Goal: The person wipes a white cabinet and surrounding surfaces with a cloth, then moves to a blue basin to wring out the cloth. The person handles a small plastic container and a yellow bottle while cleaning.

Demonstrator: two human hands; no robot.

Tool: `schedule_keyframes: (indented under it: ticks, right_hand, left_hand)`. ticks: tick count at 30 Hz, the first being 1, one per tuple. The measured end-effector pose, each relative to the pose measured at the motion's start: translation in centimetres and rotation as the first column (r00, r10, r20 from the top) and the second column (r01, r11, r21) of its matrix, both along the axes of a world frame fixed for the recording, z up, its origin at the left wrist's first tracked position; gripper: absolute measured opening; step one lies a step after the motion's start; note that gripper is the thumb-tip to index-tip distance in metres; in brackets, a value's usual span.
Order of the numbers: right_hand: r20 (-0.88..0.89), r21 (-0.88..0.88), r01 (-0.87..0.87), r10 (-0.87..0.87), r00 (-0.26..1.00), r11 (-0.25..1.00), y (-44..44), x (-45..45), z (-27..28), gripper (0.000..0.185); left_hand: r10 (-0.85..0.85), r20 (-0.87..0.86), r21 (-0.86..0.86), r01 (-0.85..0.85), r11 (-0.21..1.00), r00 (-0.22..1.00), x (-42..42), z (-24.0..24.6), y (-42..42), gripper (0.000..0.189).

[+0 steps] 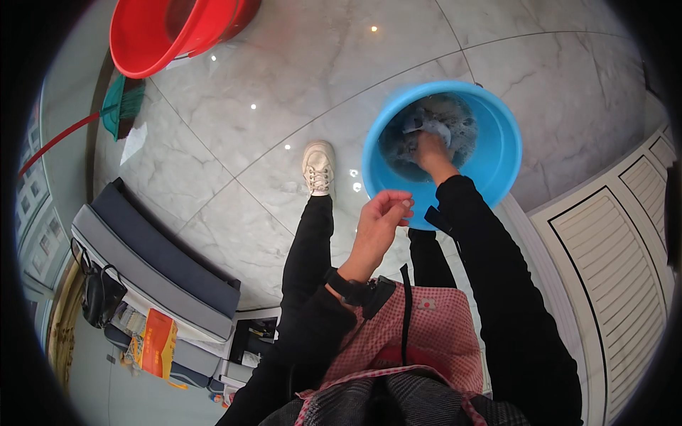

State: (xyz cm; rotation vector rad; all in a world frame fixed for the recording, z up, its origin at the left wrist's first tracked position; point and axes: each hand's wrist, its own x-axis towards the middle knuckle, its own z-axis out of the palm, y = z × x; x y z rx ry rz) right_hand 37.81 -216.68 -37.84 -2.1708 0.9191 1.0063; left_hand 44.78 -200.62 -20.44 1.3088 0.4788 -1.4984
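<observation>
A light-blue plastic bucket (506,144) stands on the floor before me, with dark, sudsy water (397,144) inside. My right hand (432,152) reaches down into it and grips a wet, pale grey cloth (434,128); the fingertips are hidden by the cloth and water. Over the near rim of the bucket is my left hand (375,226), its fingers curled in against the thumb. Nothing shows in that hand. A black strap with a small device (351,287) circles the left wrist.
Red plastic buckets (154,53) are at the upper left, beside a green broom (122,104) with a red handle. A grey cushioned bench (154,271) holds a black handbag (101,290) and an orange bag (159,341). White louvred cabinet doors (613,277) line the right. Marble-look tiles (256,213) reflect lights.
</observation>
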Motion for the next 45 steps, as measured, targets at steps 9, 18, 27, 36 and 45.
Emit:
schedule_keyframes:
  ticks: [9,18,27,36,45]
  right_hand:
    - [0.241,0.484,0.566,-0.724,0.647,0.667,1.0,-3.3,17.9,0.031]
    - [0.518,0.43,0.609,-0.735,0.438,0.666,4.4,-1.2,17.9,0.023]
    - [0.423,-0.231,0.393,-0.272,0.864,0.89,-2.0,-4.9,8.6,0.024]
    - [0.073,0.498,0.744,-0.876,0.477,0.446,0.5,-5.2,13.5,0.028]
    - [0.31,0.119,0.716,-0.711,0.631,0.688,-3.6,-5.6,4.3,0.027]
  left_hand:
    - [0.36,-0.236,0.271,-0.295,0.916,0.903,-0.5,0.0,-3.9,0.065]
    - [0.461,-0.536,-0.029,-0.561,0.827,0.707,-4.3,-6.2,-2.8,0.038]
    - [0.205,0.0,0.005,-0.205,0.979,0.979,-2.0,-1.8,-6.8,0.028]
    - [-0.452,0.657,0.213,0.426,0.879,0.604,-1.4,-2.3,-4.4,0.026]
    - [-0.426,0.744,0.179,0.461,0.869,0.515,-1.1,-0.5,-4.3,0.044]
